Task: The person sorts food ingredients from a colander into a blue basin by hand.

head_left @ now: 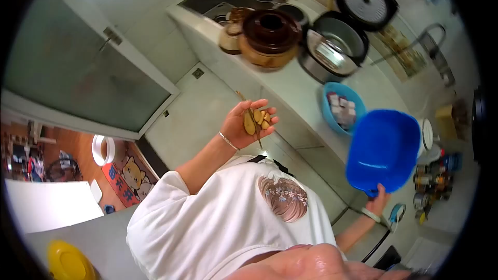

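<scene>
My left hand (249, 124) is palm up with its fingers curled, cupping yellow-brown slices (250, 125), small pale yellow pieces (264, 119) and a thin brown stalk. It is over the floor in front of the counter. The fingers of my right hand (381, 200) grip the near rim of a deep blue plastic basin (384, 148), whose inside shows only blue plastic. Against the basin's left side stands a light blue bowl (328, 110) of pale and reddish chunks (342, 108).
On the counter (311, 93) are a brown lidded clay pot (270, 36) and a rice cooker (329, 46) with its lid up. Behind the clay pot is a sink (207, 1). Jars (426, 180) stand at the right. A glass door (78, 57) and a yellow object (70, 262) are at the left.
</scene>
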`<move>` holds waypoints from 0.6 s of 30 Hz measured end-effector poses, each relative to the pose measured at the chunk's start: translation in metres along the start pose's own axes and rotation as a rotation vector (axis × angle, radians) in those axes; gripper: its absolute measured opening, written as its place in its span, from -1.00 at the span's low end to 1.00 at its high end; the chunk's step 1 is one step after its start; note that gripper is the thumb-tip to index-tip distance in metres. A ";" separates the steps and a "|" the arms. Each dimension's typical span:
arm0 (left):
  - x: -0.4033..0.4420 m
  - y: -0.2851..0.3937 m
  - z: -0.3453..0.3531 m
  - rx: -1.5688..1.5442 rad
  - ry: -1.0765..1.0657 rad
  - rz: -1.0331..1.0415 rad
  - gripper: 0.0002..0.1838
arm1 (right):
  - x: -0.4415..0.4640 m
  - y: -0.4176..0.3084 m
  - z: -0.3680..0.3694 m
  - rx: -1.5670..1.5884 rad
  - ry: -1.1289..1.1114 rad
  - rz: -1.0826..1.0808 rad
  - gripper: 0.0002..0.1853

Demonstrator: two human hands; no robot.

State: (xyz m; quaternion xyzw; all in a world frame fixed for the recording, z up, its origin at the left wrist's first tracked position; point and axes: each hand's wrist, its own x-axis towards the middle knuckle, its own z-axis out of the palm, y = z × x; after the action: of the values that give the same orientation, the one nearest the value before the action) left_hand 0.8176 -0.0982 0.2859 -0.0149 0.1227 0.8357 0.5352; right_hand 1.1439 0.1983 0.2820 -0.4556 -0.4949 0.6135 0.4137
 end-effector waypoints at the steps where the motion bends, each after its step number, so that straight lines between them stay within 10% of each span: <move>1: -0.008 0.012 -0.002 -0.006 0.006 0.034 -0.67 | -0.005 0.011 0.043 -0.006 -0.116 -0.011 -0.57; 9: -0.092 0.124 -0.026 0.005 -0.056 0.265 -0.67 | -0.088 0.081 0.323 -0.286 -0.989 0.038 -0.80; 18: -0.112 0.216 -0.060 0.009 0.134 0.557 -0.74 | -0.119 0.103 0.475 -0.184 -1.150 0.258 -0.78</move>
State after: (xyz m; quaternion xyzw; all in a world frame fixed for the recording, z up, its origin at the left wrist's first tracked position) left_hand 0.6651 -0.2974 0.2865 -0.0335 0.1607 0.9471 0.2758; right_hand 0.7066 -0.0428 0.2434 -0.1407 -0.6311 0.7618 -0.0398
